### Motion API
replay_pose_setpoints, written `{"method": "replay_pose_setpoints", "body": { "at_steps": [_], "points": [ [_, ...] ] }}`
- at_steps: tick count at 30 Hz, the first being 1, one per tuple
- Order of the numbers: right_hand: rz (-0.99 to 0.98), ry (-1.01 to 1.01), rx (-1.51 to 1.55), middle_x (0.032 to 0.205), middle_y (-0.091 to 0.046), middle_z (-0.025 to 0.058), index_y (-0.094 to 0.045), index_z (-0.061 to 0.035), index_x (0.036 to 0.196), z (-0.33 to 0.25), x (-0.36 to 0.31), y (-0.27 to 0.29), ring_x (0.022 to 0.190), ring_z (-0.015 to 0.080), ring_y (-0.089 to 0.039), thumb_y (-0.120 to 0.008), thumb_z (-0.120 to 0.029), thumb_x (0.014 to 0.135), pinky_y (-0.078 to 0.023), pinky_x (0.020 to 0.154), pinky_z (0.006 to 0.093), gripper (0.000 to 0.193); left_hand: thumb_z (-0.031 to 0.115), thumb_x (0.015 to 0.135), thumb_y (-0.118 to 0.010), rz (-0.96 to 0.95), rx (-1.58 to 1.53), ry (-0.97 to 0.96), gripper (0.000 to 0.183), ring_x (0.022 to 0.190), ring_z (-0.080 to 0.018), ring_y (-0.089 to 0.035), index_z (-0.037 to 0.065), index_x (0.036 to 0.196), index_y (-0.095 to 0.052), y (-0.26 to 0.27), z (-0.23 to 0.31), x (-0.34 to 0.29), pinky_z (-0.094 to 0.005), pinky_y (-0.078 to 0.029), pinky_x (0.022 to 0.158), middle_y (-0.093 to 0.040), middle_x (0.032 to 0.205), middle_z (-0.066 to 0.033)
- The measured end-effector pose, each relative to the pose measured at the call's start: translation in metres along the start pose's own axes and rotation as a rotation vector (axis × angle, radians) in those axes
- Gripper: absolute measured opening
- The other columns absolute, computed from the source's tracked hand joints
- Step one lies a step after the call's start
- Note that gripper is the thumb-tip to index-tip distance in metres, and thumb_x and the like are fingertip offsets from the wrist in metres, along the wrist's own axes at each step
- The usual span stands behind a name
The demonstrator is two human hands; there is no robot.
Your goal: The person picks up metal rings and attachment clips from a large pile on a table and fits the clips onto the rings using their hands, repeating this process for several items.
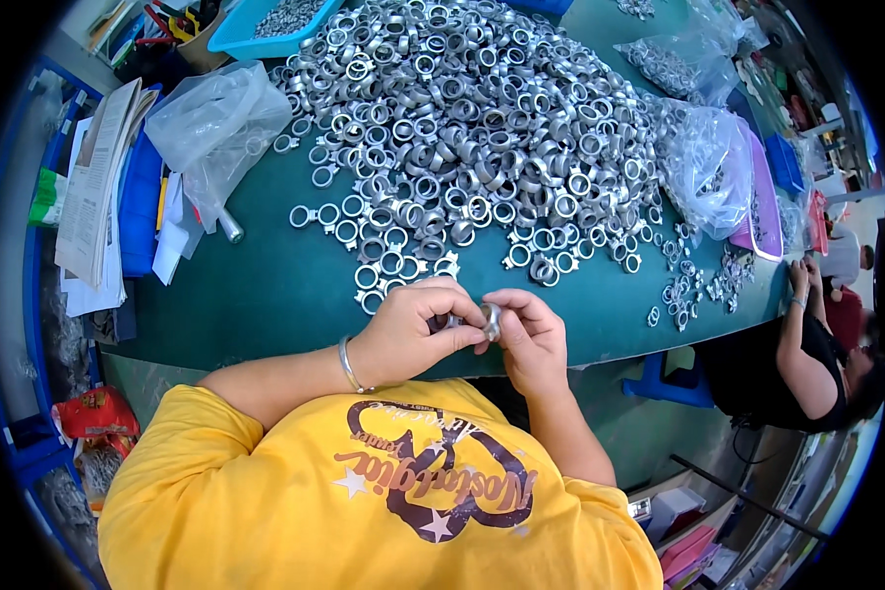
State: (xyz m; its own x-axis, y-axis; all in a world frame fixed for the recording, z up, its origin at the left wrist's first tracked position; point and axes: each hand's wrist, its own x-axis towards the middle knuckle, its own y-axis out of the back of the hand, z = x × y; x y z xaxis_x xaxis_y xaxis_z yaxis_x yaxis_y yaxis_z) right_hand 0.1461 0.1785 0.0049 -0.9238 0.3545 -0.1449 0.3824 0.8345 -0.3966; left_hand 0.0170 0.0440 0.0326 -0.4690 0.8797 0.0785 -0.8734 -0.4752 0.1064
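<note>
Close to the table's front edge, my left hand (410,329) and my right hand (533,340) meet with their fingers bent. Between their fingertips is a small silver metal ring (492,321), pinched from both sides. Under my left fingers a bit more grey metal shows, mostly hidden, and I cannot tell if it is a separate ring. Just beyond my hands spreads a large heap of similar metal rings (492,147), many with small lugs on the side. Several loose rings (368,276) lie flat near my left fingers.
Green table (256,295) bears everything. At left are a clear plastic bag (216,118), papers (96,187) and a light-blue tray (228,41). On the right, small metal parts (683,295) lie near a purple tray (763,197); a person in black (767,379) sits there.
</note>
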Motion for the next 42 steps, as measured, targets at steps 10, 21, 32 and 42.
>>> {"method": "replay_pose_setpoints", "body": {
  "at_steps": [10, 21, 32, 42],
  "points": [
    [-0.047, 0.703, -0.667, 0.099, -0.062, 0.0146, -0.061, 0.0004, 0.086, -0.016, 0.0, -0.006, 0.093, 0.0268, -0.061, -0.073, 0.006, 0.067, -0.049, 0.081, 0.0349, 0.023, 0.019, 0.093, -0.054, -0.044, -0.957, 0.784, 0.022, 0.068, -0.0115, -0.06, -0.001, 0.101, -0.059, -0.002, -0.002, 0.002, -0.0233, -0.052, 0.055, -0.062, 0.085, -0.0069],
    [0.518, 0.415, -1.386, 0.078, -0.061, 0.0101, -0.062, -0.0016, 0.079, -0.02, 0.022, 0.029, 0.072, 0.0246, -0.057, -0.073, -0.001, 0.069, -0.046, 0.064, 0.0321, 0.014, 0.013, 0.088, -0.061, -0.112, -0.748, 0.673, 0.017, 0.07, -0.0116, -0.061, 0.001, 0.098, -0.057, -0.004, -0.01, 0.003, -0.0208, -0.049, 0.053, -0.059, 0.082, -0.0055],
    [0.279, 0.59, -0.794, 0.083, -0.059, 0.0083, -0.064, 0.0002, 0.085, -0.015, 0.0, -0.013, 0.068, 0.0143, -0.057, -0.075, 0.004, 0.067, -0.046, 0.055, 0.0236, 0.022, 0.014, 0.087, -0.063, -0.076, -0.774, 0.572, 0.02, 0.061, -0.0081, -0.057, -0.002, 0.099, -0.059, -0.007, -0.012, 0.007, -0.0182, -0.046, 0.052, -0.061, 0.079, -0.0056],
    [0.196, 0.195, -0.184, 0.086, -0.062, 0.0074, -0.058, 0.0039, 0.101, -0.008, -0.004, -0.007, 0.074, 0.0108, -0.058, -0.051, -0.006, 0.094, -0.048, 0.065, 0.0223, 0.014, 0.003, 0.081, -0.066, 0.015, -0.024, -0.08, 0.008, 0.069, -0.014, -0.057, 0.001, 0.088, -0.062, -0.006, -0.009, 0.002, -0.0245, -0.046, 0.061, -0.06, 0.081, -0.0053]
  ]
}}
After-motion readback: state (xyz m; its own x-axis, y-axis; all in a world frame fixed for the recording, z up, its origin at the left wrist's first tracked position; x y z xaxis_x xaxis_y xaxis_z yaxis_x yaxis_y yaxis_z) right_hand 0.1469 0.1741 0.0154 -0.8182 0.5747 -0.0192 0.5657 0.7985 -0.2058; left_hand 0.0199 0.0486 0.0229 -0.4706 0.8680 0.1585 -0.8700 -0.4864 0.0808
